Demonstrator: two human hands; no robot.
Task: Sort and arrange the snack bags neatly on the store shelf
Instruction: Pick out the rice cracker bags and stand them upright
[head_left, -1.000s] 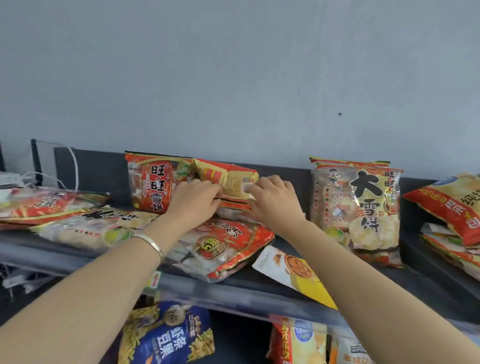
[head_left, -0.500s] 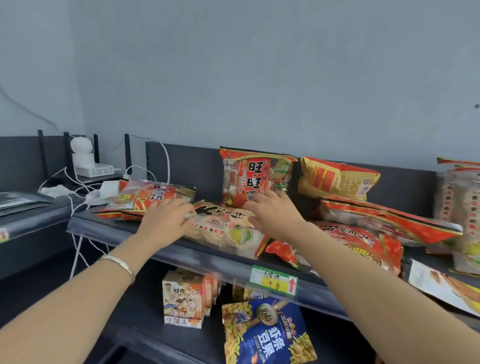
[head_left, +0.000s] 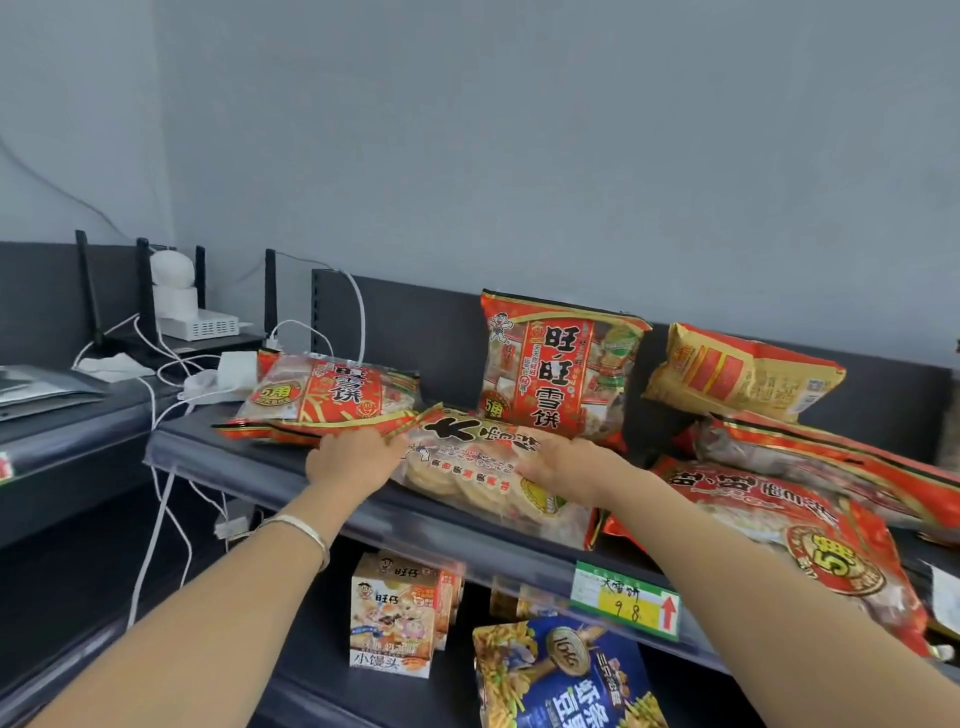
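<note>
Fingers (head_left: 387, 446) of the left hand (head_left: 353, 460) curl round the left edge of the clear rice-cracker bag (head_left: 467, 483), and the right hand (head_left: 566, 467) grips its right side. The bag lies flat at the front of the shelf (head_left: 249, 462), centre of the frame. This looks like the gathering step. Next, I judge, it needs lifting and standing against the back panel (head_left: 415, 322), beside the upright red bag (head_left: 556, 374), without dragging the flat red bag (head_left: 322, 400) just left of it.
</note>
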